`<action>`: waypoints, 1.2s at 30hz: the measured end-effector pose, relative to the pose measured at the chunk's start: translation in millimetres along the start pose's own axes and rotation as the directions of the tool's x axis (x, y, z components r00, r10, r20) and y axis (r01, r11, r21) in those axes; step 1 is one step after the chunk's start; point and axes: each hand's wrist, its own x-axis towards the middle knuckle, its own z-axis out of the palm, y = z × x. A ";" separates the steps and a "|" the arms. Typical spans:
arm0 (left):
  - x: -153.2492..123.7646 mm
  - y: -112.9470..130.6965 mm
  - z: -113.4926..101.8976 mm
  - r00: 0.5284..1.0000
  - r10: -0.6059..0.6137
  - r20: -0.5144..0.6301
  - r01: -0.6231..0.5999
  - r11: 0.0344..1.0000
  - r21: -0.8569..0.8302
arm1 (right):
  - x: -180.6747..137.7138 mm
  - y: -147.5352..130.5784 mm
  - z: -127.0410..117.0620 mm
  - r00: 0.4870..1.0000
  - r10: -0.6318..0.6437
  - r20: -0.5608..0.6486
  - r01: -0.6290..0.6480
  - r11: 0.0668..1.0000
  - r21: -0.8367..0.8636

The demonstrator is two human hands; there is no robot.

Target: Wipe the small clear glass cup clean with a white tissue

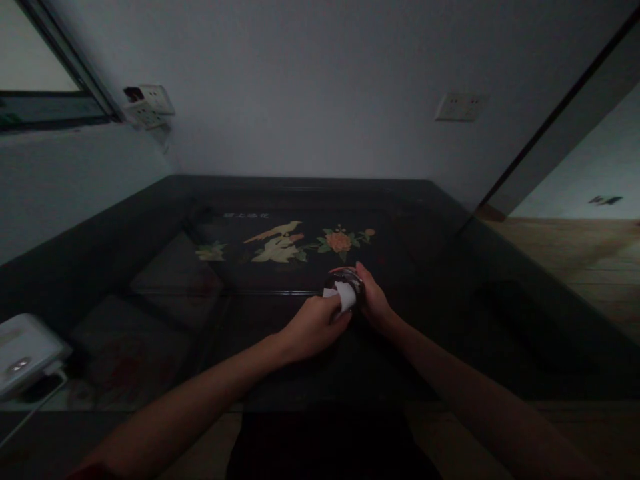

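My left hand is closed on a crumpled white tissue, thumb on top. The tissue presses against a small, round, shiny dark object that looks like a metal bowl or cup; the dim light hides its exact kind. Around the right side of that object wraps my right hand, its thumb along the far rim. Both hands meet just above the dark glass tabletop, near the middle. Beyond them, a printed orange flower and pale birds decorate the surface.
A white box-shaped device with a cable stands at the table's left edge. Wall sockets sit on the wall behind, and more sockets with a plug are in the left corner. Wooden floor shows at the right.
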 end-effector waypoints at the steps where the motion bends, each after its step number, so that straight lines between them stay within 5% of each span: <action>1: 0.4 -0.4 0.4 1.000 -0.015 -0.001 0.015 0.993 -0.117 | 0.0 -0.2 0.2 1.000 0.004 -0.008 -0.004 1.000 0.020; 4: 1.7 -2.5 2.2 1.000 -0.020 -0.011 0.016 0.967 -0.255 | 1.0 -0.8 1.2 0.999 0.017 -0.028 -0.015 0.997 0.070; 8: 2.2 -3.7 1.2 1.000 0.023 0.010 -0.024 0.992 0.124 | 1.7 -0.6 2.1 0.998 0.016 -0.056 -0.013 0.998 0.056; 11: 2.7 -6.2 -1.9 0.979 0.177 0.105 -0.205 0.881 0.426 | 2.0 0.1 1.6 0.998 0.027 -0.058 -0.024 0.998 0.052; 14: 3.7 -13.7 -3.1 0.937 0.324 0.129 -0.337 0.748 0.571 | 2.9 0.9 0.7 0.999 0.020 -0.039 -0.017 0.997 0.070; 17: 4.6 -23.3 -1.6 0.912 0.409 0.039 -0.339 0.695 0.634 | 4.6 1.9 -0.4 0.998 0.043 -0.042 -0.038 0.993 0.113; 29: 4.1 -19.4 3.6 0.918 0.394 0.035 -0.310 0.659 0.685 | 8.0 6.2 -2.6 0.998 0.055 -0.044 -0.051 0.996 0.079; 33: 3.5 -9.3 -4.4 0.949 0.281 0.146 -0.313 0.771 0.555 | 3.2 2.6 -0.4 0.999 0.020 -0.028 -0.020 1.000 -0.007; 36: 3.0 -6.5 -5.6 0.985 0.133 0.105 -0.163 0.916 0.367 | 0.7 0.6 0.3 0.999 0.016 -0.027 -0.018 0.998 -0.058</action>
